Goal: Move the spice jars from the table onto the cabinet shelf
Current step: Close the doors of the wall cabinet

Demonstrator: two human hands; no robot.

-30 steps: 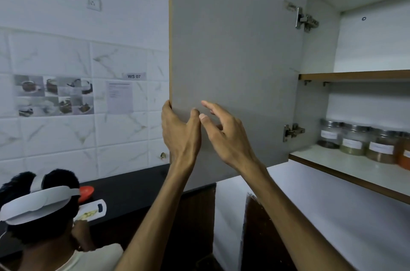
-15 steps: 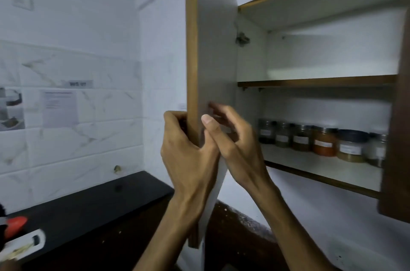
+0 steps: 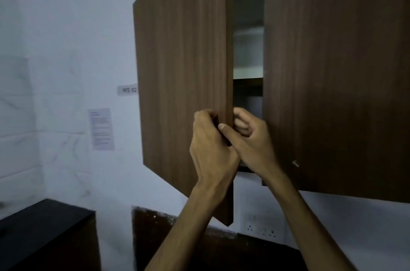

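Left hand (image 3: pixel 210 148) and right hand (image 3: pixel 253 139) both clamp the free edge of the left cabinet door (image 3: pixel 184 84), one on each side of it. The dark wood-grain door is nearly shut beside the closed right door (image 3: pixel 337 75). Half a second ago it stood open, showing the spice jars on the shelf; the narrow gap now hides them.

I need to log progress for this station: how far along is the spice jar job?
Nearly finished, it seems. No jar is in either hand, though the shelf behind the doors is mostly hidden. In hand: the left hand and right hand grip the free edge of the left cabinet door, which stands partly open beside the shut right door. Left: closing that gap.
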